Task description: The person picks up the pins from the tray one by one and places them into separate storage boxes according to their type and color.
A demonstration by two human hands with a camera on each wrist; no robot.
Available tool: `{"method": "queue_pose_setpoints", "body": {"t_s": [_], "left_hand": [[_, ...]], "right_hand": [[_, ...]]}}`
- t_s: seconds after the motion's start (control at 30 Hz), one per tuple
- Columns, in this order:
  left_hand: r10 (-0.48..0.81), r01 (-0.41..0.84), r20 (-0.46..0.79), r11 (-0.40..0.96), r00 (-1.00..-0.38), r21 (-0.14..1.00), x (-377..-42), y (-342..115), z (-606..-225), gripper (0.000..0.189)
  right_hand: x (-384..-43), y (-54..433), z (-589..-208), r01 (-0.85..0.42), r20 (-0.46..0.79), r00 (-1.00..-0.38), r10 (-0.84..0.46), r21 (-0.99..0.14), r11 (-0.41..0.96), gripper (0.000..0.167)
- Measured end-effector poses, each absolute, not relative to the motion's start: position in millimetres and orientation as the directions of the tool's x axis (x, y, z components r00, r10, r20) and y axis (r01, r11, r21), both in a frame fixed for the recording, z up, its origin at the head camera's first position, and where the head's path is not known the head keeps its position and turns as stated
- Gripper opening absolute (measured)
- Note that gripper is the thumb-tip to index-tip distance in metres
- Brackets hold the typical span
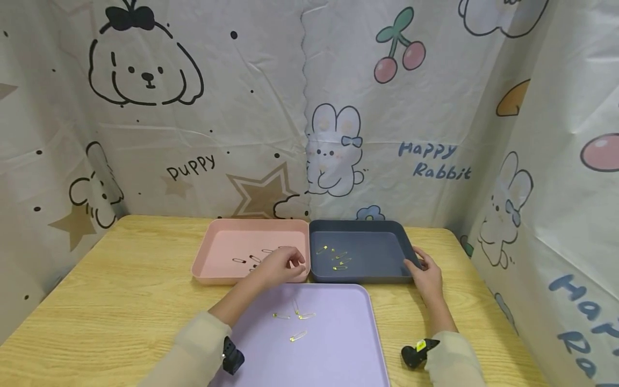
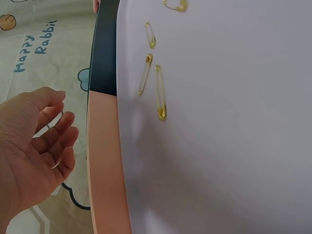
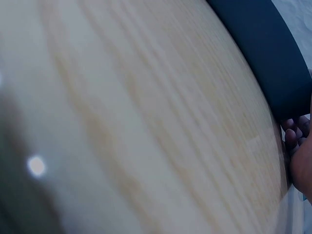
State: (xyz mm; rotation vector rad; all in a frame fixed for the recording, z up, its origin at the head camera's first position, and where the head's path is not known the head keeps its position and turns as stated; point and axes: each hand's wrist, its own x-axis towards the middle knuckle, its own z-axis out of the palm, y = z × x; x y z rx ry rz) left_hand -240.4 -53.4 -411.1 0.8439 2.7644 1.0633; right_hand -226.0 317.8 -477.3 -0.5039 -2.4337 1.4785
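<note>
My left hand point(image 1: 282, 267) hovers over the front right corner of the pink tray point(image 1: 218, 251). Its fingers are loosely bent, and the left wrist view shows a gap between thumb and fingertips with nothing in it. Dark-headed safety pins point(image 1: 239, 260) lie in the pink tray, partly hidden behind this hand. At the right end of the dark blue tray point(image 1: 379, 255), my right hand point(image 1: 427, 275) grips the wall with the thumb over the rim. Several gold safety pins point(image 1: 342, 267) rest in the dark blue tray's left half. More gold safety pins point(image 2: 161, 97) are scattered on the lilac tray point(image 1: 333, 349).
Pink and dark blue trays stand side by side at the back of the wooden table point(image 1: 121, 301), with the lilac tray in front of them. A printed curtain point(image 1: 261, 123) hangs behind and along both sides. Black wrist cameras sit on both sleeves.
</note>
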Motion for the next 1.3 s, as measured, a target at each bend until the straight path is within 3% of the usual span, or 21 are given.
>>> {"method": "queue_pose_setpoints", "body": {"t_s": [0.6, 1.03, 1.3], "left_hand": [[0.546, 0.509, 0.115, 0.658, -0.830, 0.555, -208, -99, -425, 0.006], [0.650, 0.609, 0.030, 0.693, -0.759, 0.386, -183, -111, -434, 0.008], [0.653, 0.634, 0.075, 0.693, -0.754, 0.342, -179, -109, -436, 0.006]], "right_hand": [[-223, 319, -479, 0.166, 0.024, -0.912, 0.408, -0.890, 0.425, 0.054], [-225, 319, -478, 0.158, 0.029, -0.912, 0.408, -0.895, 0.417, 0.053], [-226, 318, -478, 0.145, 0.042, -0.912, 0.408, -0.898, 0.416, 0.053]]}}
